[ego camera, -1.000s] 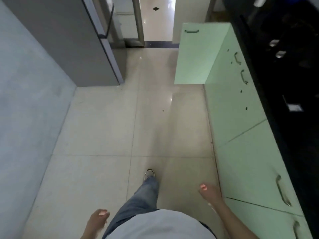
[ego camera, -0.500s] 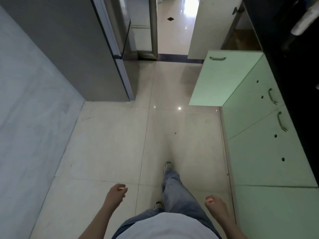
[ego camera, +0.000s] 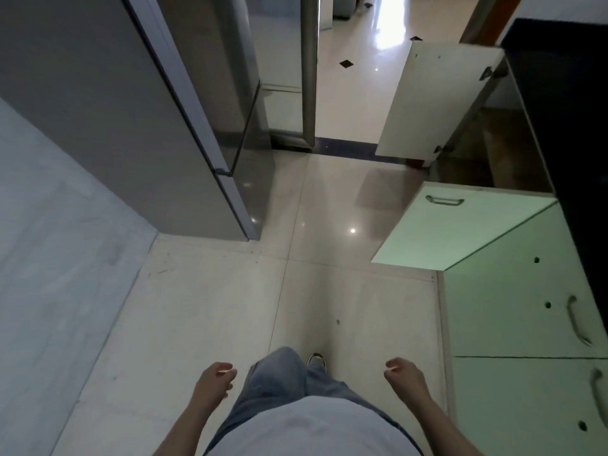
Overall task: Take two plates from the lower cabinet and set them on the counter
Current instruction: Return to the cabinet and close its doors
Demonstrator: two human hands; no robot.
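A: Where are the plates? I do not see them.

B: No plate shows. They should be in the lower cabinet (ego camera: 487,149), the dark opening ahead on the right between two swung-out doors, the green door (ego camera: 460,225) nearer and the pale door (ego camera: 434,100) beyond. The inside is too dark to tell what it holds.

A: And the hands?

B: Both hang low beside the legs and hold nothing. The left hand (ego camera: 214,380) has its grip loosely curled, fingers half bent, not pressed together. The right hand (ego camera: 403,375) is the same, relaxed, around nothing.

A: Which one is nearer to the opening?

B: The right, I think. The opening lies forward and to the right, well apart from both hands, and the green door stands between them and it. The black counter (ego camera: 572,143) runs along the right side, above the cabinet.
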